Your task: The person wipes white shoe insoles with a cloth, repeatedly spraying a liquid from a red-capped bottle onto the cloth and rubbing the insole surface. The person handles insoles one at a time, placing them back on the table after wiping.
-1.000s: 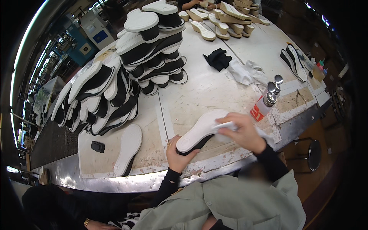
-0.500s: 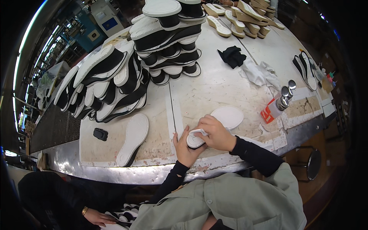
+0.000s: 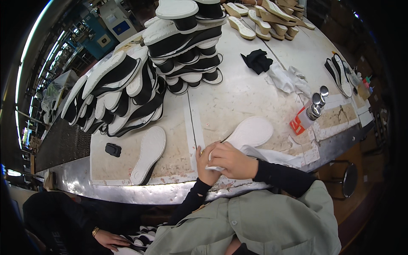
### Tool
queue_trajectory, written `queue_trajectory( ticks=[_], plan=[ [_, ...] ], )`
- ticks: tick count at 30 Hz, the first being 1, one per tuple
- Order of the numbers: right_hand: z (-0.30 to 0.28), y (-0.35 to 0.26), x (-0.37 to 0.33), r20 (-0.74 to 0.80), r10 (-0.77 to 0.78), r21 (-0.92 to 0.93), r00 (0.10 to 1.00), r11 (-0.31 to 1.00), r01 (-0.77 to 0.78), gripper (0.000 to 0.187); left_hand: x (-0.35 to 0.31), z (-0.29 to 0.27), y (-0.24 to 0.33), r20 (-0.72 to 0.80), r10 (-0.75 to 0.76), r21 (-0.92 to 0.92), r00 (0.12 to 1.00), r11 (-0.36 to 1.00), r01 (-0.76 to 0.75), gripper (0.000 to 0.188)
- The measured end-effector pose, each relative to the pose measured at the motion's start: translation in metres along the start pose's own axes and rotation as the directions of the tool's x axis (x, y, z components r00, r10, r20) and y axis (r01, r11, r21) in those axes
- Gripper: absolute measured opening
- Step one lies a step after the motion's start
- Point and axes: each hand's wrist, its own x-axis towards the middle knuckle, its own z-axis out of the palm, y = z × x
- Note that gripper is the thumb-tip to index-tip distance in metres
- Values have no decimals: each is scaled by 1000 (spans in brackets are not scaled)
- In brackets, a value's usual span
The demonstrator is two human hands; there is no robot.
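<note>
A white-topped wedge shoe sole (image 3: 253,131) lies slanted on the table in front of me, its broad forefoot pointing away to the right. My left hand (image 3: 205,165) is wrapped round the heel end, mostly covering it. Pressed against that heel is my right hand (image 3: 231,160), its fingers closed on a small piece of white cloth (image 3: 215,168) that peeks out below them. A larger white cloth (image 3: 272,156) spreads beside my right wrist. To the left rests another white-topped sole (image 3: 149,153) with a black side.
Black-and-white wedge soles (image 3: 187,38) are piled high at the back left. A small black object (image 3: 113,149), metal-lidded bottles (image 3: 302,120), a black cloth (image 3: 257,61) and tan soles (image 3: 272,21) are on the table. Another person's hand (image 3: 111,240) touches soles at lower left.
My right hand has moved down toward the near side of the heel, cloth in its fingers. More of the sole's middle and forefoot shows now.
</note>
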Motion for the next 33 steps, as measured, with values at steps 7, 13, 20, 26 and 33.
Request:
queue_trajectory(
  ticks=[7, 13, 20, 26, 33],
  plan=[
    [11, -3, 1, -173, 104, -65, 979, 991, -117, 21, 2, 4, 6, -53, -112, -141, 992, 985, 104, 55],
    [-8, -1, -30, -226, 179, -186, 958, 957, -223, 16, 1, 0, 26, -107, -284, -277, 953, 929, 245, 52],
    [14, -17, -28, -328, 217, -71, 919, 965, -253, 6, -2, 7, 30, -146, -372, -491, 917, 832, 259, 58],
    [-32, 47, -59, -604, 609, -31, 514, 626, -779, 16, -13, 1, 38, -87, -411, -465, 907, 822, 328, 62],
    [-9, 52, -27, -529, 499, -64, 686, 783, -619, 27, -7, -8, 43, -115, -299, -338, 947, 908, 246, 63]
  ],
)
